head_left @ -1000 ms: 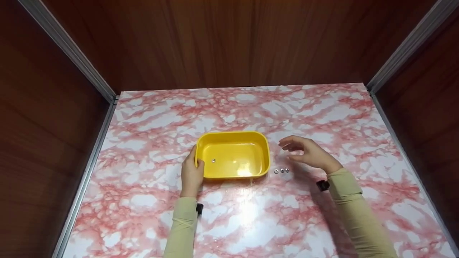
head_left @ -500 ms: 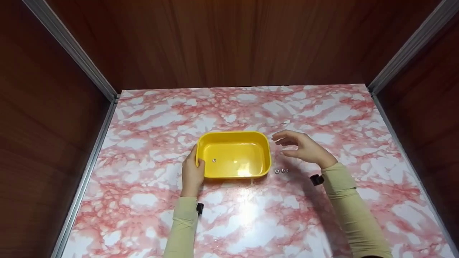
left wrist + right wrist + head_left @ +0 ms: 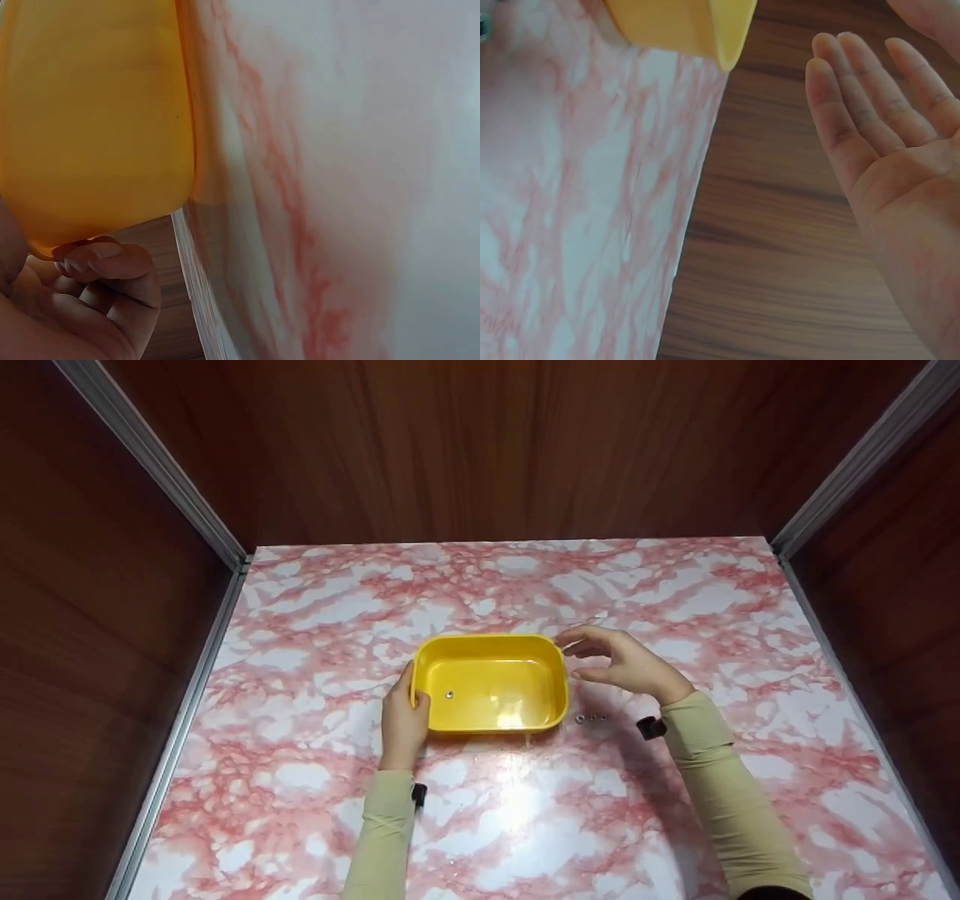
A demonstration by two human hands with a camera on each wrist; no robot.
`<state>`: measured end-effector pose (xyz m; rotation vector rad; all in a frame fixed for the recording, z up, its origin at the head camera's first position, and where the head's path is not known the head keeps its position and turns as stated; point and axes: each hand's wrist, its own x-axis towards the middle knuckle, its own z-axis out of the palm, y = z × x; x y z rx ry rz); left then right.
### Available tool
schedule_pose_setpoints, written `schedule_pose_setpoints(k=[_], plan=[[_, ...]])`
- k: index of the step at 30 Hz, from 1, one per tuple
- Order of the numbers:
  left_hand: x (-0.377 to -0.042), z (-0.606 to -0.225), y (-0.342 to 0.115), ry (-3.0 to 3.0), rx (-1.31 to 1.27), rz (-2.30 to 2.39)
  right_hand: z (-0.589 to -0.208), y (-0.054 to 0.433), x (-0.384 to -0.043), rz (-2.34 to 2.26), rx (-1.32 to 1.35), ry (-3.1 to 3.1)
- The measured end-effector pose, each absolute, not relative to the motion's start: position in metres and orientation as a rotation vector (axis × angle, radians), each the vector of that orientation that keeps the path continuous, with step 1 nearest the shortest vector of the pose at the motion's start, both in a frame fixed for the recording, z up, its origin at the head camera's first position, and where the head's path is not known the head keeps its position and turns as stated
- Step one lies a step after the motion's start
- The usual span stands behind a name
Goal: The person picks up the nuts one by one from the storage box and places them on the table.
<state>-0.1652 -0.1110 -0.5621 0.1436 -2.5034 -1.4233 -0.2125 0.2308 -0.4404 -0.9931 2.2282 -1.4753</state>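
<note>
A yellow rectangular plastic container with rounded corners sits on the table, a small shiny metal nut lying on its floor near the left side. My left hand grips its left wall, thumb over the rim; in the left wrist view curled fingers meet the container's wall. Beside the right rim hovers my right hand, its fingertips at the far right corner. In the right wrist view that hand has loosely extended fingers and a bare palm. Three small metal nuts lie in a row right of the container.
The table has a red-and-white marbled top. Dark brown wood panels stand behind and on both sides, with grey metal posts at the corners. Light glares off the tabletop in front of the container.
My right hand has moved left and slightly away from me, from apart of the container to its right rim. The left hand keeps its grip; the container and nuts stay put.
</note>
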Motion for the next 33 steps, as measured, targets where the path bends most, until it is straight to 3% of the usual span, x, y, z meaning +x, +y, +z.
schedule_pose_setpoints(k=[33], plan=[[-0.167,-0.563,-0.111,-2.517,0.175,-1.440,-0.424,0.185,-0.220,-1.435,-1.098,2.202]])
